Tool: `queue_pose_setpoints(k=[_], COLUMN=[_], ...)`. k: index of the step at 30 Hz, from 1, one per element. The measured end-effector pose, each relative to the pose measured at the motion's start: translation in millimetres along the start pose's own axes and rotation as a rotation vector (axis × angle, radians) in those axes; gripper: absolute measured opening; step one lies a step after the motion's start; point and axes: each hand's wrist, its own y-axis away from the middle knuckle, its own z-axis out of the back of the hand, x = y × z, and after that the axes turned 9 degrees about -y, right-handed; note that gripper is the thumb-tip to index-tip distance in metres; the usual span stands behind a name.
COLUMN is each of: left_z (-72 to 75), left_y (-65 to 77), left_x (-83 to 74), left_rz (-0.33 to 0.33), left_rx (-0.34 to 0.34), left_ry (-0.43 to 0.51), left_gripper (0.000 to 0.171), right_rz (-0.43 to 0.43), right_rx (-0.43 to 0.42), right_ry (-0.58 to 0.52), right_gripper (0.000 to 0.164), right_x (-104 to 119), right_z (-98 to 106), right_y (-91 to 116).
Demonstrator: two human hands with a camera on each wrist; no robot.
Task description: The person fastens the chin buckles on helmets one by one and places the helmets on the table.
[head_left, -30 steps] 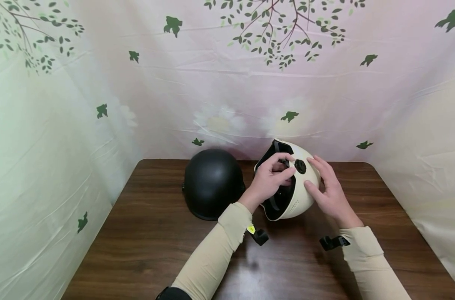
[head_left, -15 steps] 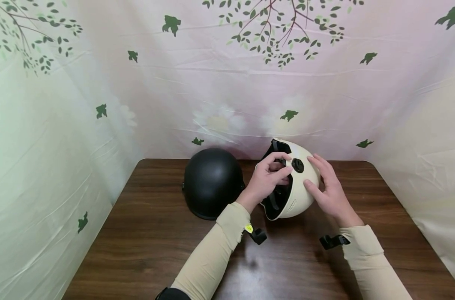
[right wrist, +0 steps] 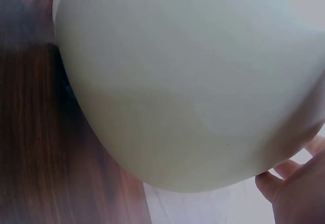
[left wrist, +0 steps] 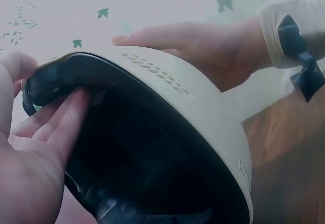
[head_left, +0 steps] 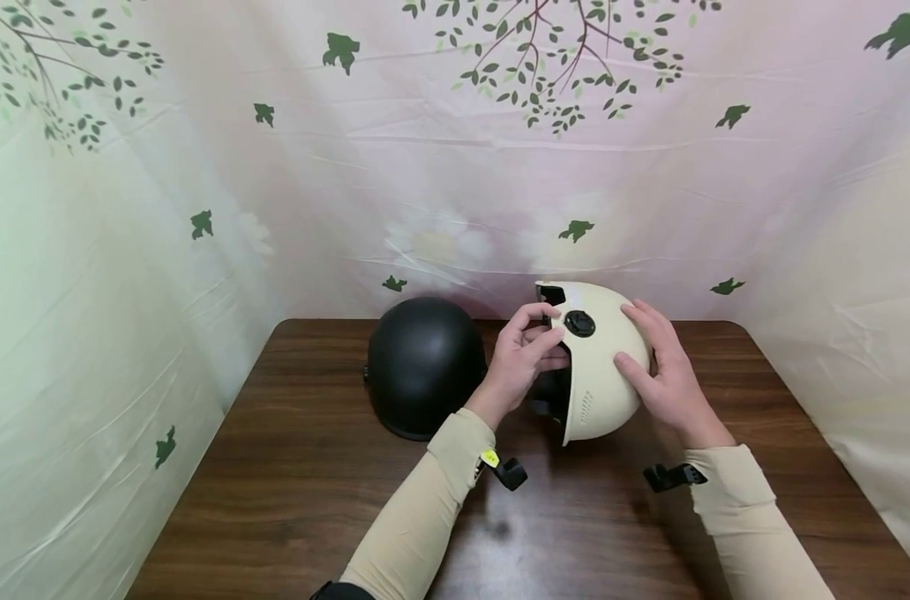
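A cream helmet [head_left: 605,375] is held between both hands at the back right of the table, its dark opening facing left. A round black knob [head_left: 579,323] sits on its shell near the rim. My left hand [head_left: 517,358] grips the rim; in the left wrist view several fingers [left wrist: 66,120] reach inside the black-lined opening. My right hand [head_left: 668,379] holds the rounded shell from the right, thumb and fingers spread apart on it. The right wrist view is mostly filled by the smooth shell [right wrist: 177,92], with fingertips at its lower right edge.
A matte black helmet [head_left: 425,367] rests dome up just left of the cream one, close to my left wrist. Both are on a dark wooden table [head_left: 290,467]. A printed fabric curtain [head_left: 455,200] hangs along the table's back edge and both sides.
The cream helmet has turned in my hands: less of its opening shows and the knob has shifted left. My left hand has moved slightly left with the rim; the black helmet stays put.
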Motion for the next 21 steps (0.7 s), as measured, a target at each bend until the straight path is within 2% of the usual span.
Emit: queue_pose_setpoints(k=[10,21], left_z=[3.6,12.7], left_y=[1.5,0.9], left_x=[5.5,8.7], left_rz=[0.008,0.037], left_rx=[-0.001,-0.069], left_ry=[0.051,0.147], left_gripper=[0.023,0.025], right_rz=[-0.004,-0.008], right_rx=[0.015,0.020], right_ry=[-0.008,-0.044], right_gripper=[0.070,0.073], right_x=[-2.9,-8.8], right_z=[0.9,1.3], right_y=[0.2,-6.6])
